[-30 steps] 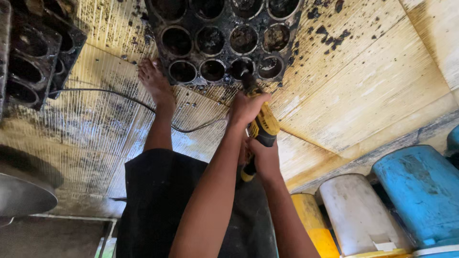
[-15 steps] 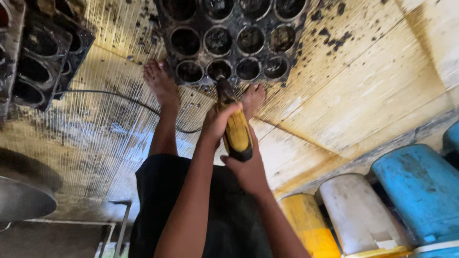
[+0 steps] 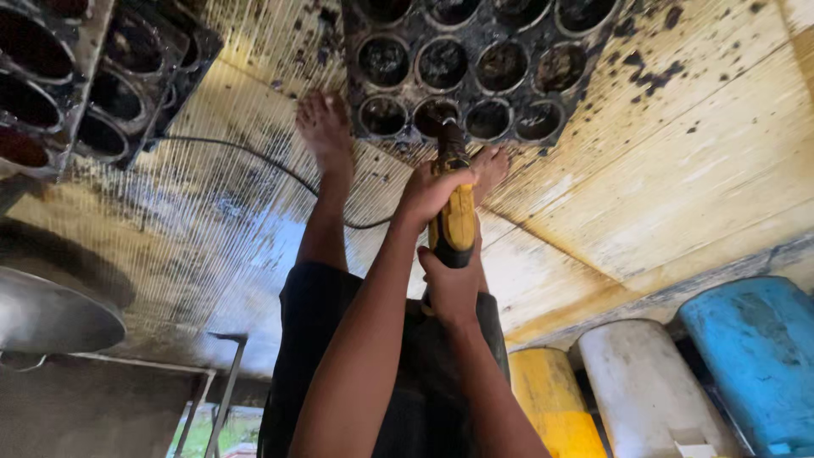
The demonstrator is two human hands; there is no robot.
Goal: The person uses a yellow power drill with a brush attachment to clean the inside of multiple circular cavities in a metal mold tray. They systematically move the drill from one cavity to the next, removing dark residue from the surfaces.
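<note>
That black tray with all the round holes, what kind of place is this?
Probably a rough outdoor workshop or yard. The sooty cup tray lies on stained boards, big plastic drums stand nearby, and both hands hold a yellow power tool.

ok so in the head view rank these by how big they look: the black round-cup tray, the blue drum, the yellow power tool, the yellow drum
1. black metal tray of round cups
2. blue plastic drum; both run past the frame edge, so the order of these top two is unsure
3. yellow plastic drum, cut off at the bottom
4. yellow and black power tool, partly covered by both hands
</note>
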